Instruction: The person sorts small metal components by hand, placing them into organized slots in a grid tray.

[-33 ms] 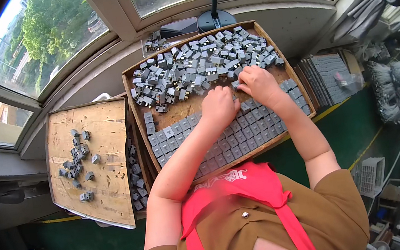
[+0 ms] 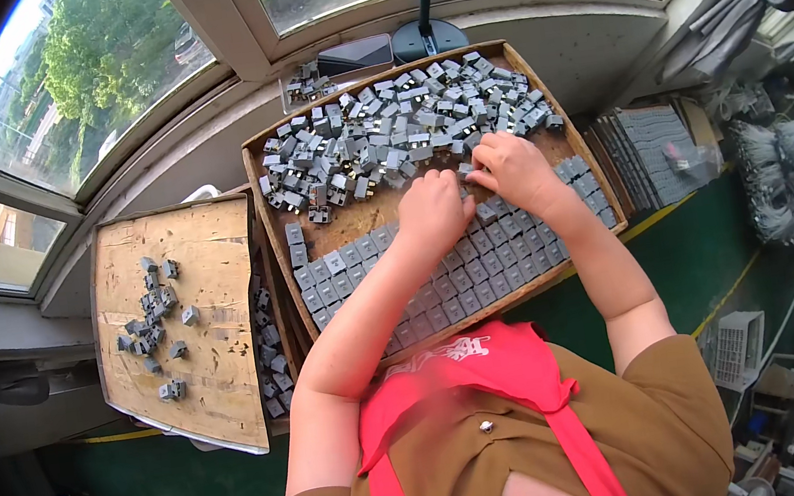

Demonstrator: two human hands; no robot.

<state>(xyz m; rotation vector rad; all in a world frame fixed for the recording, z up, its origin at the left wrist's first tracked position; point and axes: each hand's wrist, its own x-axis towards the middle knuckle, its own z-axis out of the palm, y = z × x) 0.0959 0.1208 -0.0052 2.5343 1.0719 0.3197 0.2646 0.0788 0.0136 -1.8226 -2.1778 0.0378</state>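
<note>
In a wooden tray (image 2: 252,167) lie many small grey blocks with light metal contacts, which look like relays or switches. At the far side they form a loose heap (image 2: 382,134); nearer me, similar blocks stand in tight rows (image 2: 452,286). My left hand (image 2: 437,211) is over the back of the rows, its fingers curled, and what they hold is hidden. Close beside it, my right hand (image 2: 515,170) is bent at the heap's near edge. Its thumb and fingers close on a small grey block (image 2: 465,169), partly covered by the fingers.
Left of the tray, a cardboard-like board (image 2: 223,371) carries several loose grey blocks (image 2: 158,301). More blocks (image 2: 272,350) lie in a box under its right edge. A black fan (image 2: 430,38) and a plastic bin (image 2: 354,57) stand behind. Stacked trays (image 2: 651,154) are at right.
</note>
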